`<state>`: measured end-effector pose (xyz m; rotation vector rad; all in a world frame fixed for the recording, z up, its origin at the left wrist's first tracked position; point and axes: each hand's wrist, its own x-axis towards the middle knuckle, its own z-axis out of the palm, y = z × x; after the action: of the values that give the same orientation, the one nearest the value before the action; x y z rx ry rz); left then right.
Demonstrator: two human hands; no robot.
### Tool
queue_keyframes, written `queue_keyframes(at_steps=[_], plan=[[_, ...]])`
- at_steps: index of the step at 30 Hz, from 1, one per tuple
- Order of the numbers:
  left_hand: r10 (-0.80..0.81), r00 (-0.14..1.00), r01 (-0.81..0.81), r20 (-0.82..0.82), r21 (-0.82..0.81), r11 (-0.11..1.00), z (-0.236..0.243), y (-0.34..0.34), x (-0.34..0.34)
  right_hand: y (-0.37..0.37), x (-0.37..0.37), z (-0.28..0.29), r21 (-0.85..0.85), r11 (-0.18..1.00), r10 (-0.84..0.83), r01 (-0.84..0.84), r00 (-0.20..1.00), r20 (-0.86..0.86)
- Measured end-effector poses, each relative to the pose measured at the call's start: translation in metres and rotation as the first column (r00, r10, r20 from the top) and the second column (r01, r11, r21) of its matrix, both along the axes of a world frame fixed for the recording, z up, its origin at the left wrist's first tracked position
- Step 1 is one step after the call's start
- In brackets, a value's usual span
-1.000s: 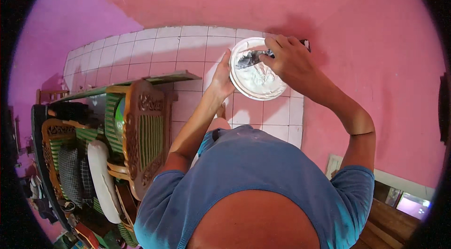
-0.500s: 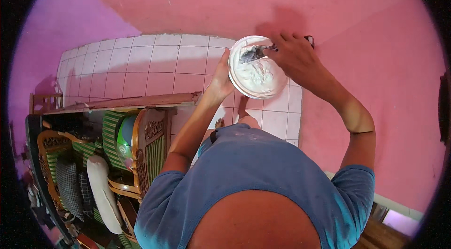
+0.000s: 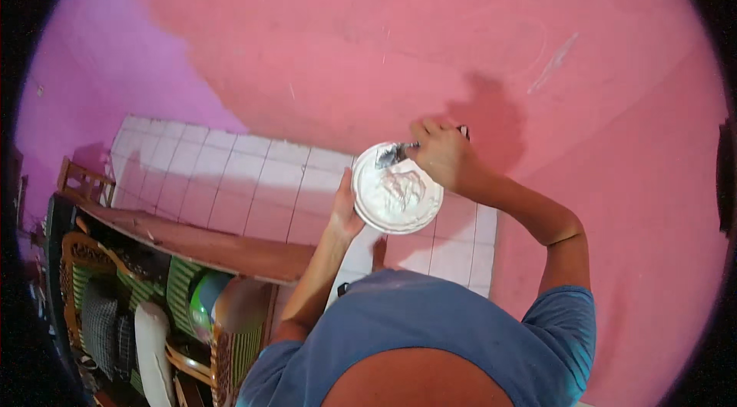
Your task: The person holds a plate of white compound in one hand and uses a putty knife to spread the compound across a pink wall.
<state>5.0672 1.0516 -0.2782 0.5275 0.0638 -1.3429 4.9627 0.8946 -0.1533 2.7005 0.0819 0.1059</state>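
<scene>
**Putty plate held up before a pink wall**

Below, wooden chairs (image 3: pixel 115 307) are seen beside a brown plank (image 3: pixel 223 242). Higher, a white plate (image 3: pixel 397 188) is gripped at its left rim by the left hand (image 3: pixel 345 207), while a putty knife (image 3: pixel 395 152) is clasped in the right hand (image 3: pixel 445 157) at the upper rim. Behind, white tiles (image 3: pixel 230 177) are met by the pink wall (image 3: pixel 430 38).

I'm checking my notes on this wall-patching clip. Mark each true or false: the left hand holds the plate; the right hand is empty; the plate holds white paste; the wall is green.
1. The left hand holds the plate: true.
2. The right hand is empty: false, it grips a putty knife.
3. The plate holds white paste: true.
4. The wall is green: false, it is pink, with tiles lower down.
</scene>
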Motion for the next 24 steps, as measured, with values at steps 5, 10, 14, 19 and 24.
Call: queue_keyframes(at_steps=[5, 10, 14, 19, 24], plan=[[0.082, 0.996, -0.085, 0.038, 0.111, 0.990, 0.005, -0.036, 0.022, -0.043, -0.004, 0.017, 0.120, 0.989, -0.083, 0.080, 0.996, 0.018], [0.136, 0.983, -0.140, 0.120, 0.032, 0.990, -0.006, -0.035, 0.026, -0.034, -0.006, 0.021, 0.280, 0.958, -0.102, 0.059, 0.985, 0.142], [0.170, 0.984, -0.171, 0.058, 0.010, 0.985, -0.009, -0.030, 0.030, -0.018, 0.004, 0.015, 0.188, 0.980, -0.097, 0.067, 0.983, 0.157], [0.232, 0.973, -0.232, -0.002, 0.027, 0.972, -0.010, -0.026, 0.026, -0.020, -0.022, 0.005, 0.236, 0.970, -0.098, 0.058, 0.982, 0.164], [0.318, 0.946, -0.320, 0.062, 0.017, 0.947, -0.031, -0.020, 0.031, -0.017, -0.053, -0.029, 0.395, 0.909, -0.173, 0.133, 0.982, 0.069]])
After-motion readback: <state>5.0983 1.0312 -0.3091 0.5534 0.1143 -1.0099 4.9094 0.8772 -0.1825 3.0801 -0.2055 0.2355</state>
